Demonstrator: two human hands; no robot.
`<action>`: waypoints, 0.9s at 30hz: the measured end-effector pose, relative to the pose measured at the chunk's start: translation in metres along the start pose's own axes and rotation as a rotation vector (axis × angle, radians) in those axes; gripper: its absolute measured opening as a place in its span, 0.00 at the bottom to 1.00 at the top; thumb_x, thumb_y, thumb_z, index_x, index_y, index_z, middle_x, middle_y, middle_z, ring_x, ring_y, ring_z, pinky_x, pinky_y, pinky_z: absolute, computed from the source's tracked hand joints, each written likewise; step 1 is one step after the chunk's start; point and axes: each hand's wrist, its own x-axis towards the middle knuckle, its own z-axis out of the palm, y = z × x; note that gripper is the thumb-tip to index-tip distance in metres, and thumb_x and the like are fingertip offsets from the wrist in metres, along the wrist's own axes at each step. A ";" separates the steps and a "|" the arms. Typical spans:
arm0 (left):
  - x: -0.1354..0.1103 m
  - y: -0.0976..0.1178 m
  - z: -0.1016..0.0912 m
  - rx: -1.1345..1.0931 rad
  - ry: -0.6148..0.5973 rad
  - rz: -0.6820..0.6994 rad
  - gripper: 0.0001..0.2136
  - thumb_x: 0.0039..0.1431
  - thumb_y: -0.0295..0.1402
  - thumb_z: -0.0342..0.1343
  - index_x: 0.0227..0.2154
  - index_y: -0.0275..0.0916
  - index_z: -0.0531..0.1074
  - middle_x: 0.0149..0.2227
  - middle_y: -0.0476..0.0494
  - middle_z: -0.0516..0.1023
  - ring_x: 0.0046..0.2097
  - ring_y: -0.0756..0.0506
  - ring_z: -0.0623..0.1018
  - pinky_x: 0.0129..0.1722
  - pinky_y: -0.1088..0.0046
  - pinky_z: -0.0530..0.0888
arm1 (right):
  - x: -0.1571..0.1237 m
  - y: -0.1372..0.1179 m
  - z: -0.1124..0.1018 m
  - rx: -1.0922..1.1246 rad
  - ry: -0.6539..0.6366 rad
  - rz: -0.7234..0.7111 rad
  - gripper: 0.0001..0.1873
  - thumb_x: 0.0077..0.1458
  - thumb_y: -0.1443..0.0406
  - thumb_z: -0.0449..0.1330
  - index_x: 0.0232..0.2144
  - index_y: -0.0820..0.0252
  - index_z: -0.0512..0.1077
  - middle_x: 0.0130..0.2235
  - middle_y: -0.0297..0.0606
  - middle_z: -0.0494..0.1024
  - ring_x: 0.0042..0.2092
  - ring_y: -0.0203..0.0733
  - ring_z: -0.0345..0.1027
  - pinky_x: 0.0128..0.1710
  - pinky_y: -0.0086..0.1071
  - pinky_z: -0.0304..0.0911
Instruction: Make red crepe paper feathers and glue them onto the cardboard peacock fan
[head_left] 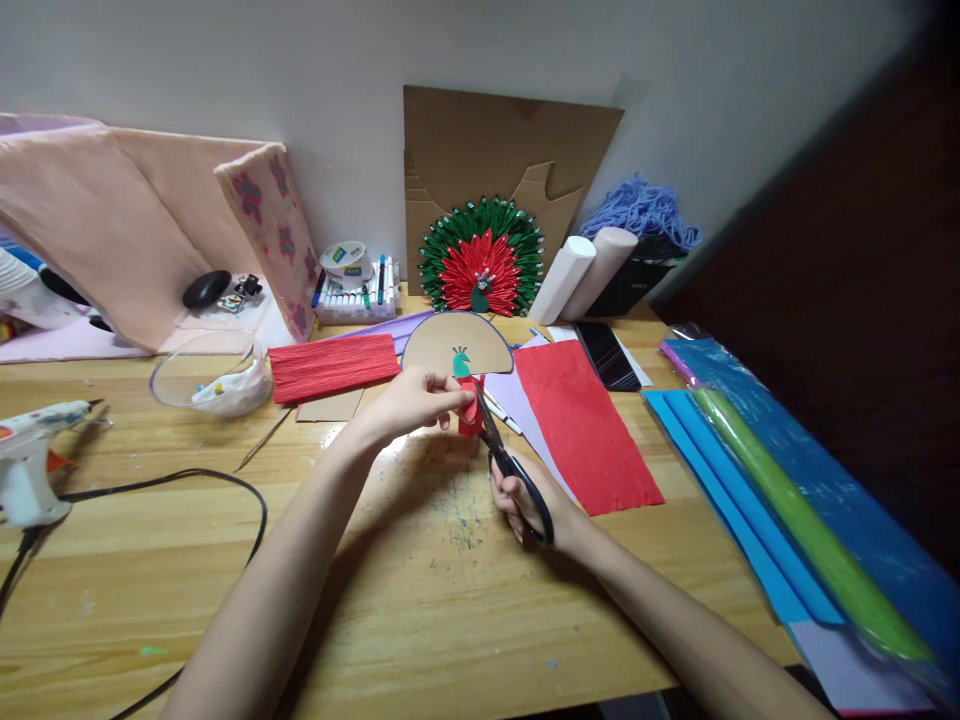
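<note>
My left hand (pixel 417 400) pinches a small folded piece of red crepe paper (pixel 471 411) above the wooden table (pixel 420 600). My right hand (pixel 534 502) grips black-handled scissors (pixel 510 465), fingers through the loops. The blades reach up to the red piece and touch its right side. Just behind lies a half-round cardboard cutout (pixel 456 343) with a small green peacock figure on it. A flat red crepe sheet (pixel 586 425) lies to the right, and a folded red crepe stack (pixel 334 366) to the left.
A finished red and green peacock fan (pixel 481 256) leans on cardboard at the wall. A glue gun (pixel 34 460) with its black cable (pixel 225 480) lies far left, next to a clear bowl (pixel 210 375). Blue and green paper rolls (pixel 787 500), a phone (pixel 606 355) and markers (pixel 356 295) also sit around.
</note>
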 end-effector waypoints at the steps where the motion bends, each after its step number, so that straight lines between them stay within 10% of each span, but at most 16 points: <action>1: 0.000 0.000 0.000 0.001 0.001 0.004 0.12 0.49 0.39 0.56 0.22 0.33 0.70 0.20 0.50 0.69 0.21 0.55 0.67 0.20 0.80 0.59 | 0.000 0.000 0.001 0.002 0.012 0.017 0.25 0.45 0.42 0.55 0.27 0.56 0.56 0.19 0.22 0.58 0.13 0.25 0.49 0.09 0.20 0.52; 11: 0.001 0.002 0.000 -0.054 0.078 -0.023 0.08 0.48 0.35 0.54 0.24 0.33 0.69 0.23 0.49 0.71 0.21 0.55 0.65 0.21 0.79 0.58 | 0.002 -0.027 -0.016 -0.023 0.227 -0.068 0.37 0.32 0.30 0.46 0.26 0.56 0.57 0.17 0.23 0.57 0.14 0.30 0.52 0.13 0.28 0.57; 17: -0.001 0.007 0.004 -0.072 0.081 0.060 0.07 0.50 0.33 0.55 0.25 0.33 0.69 0.23 0.50 0.71 0.23 0.55 0.67 0.23 0.79 0.62 | -0.005 -0.047 -0.072 -1.081 0.743 0.139 0.18 0.53 0.50 0.50 0.26 0.57 0.62 0.25 0.37 0.71 0.27 0.43 0.67 0.23 0.31 0.54; 22: -0.003 0.009 0.010 -0.167 0.025 0.046 0.06 0.51 0.33 0.55 0.26 0.34 0.70 0.23 0.48 0.74 0.25 0.53 0.71 0.26 0.77 0.65 | -0.007 -0.045 -0.084 -1.445 0.731 0.365 0.15 0.53 0.55 0.53 0.32 0.62 0.67 0.31 0.49 0.76 0.33 0.52 0.71 0.28 0.35 0.56; 27: 0.000 0.004 0.020 -0.153 -0.040 0.094 0.09 0.50 0.36 0.56 0.29 0.33 0.71 0.25 0.46 0.74 0.25 0.53 0.70 0.26 0.77 0.64 | -0.010 -0.055 -0.064 -1.201 0.814 0.037 0.14 0.56 0.56 0.51 0.33 0.60 0.69 0.39 0.48 0.74 0.39 0.50 0.69 0.35 0.37 0.61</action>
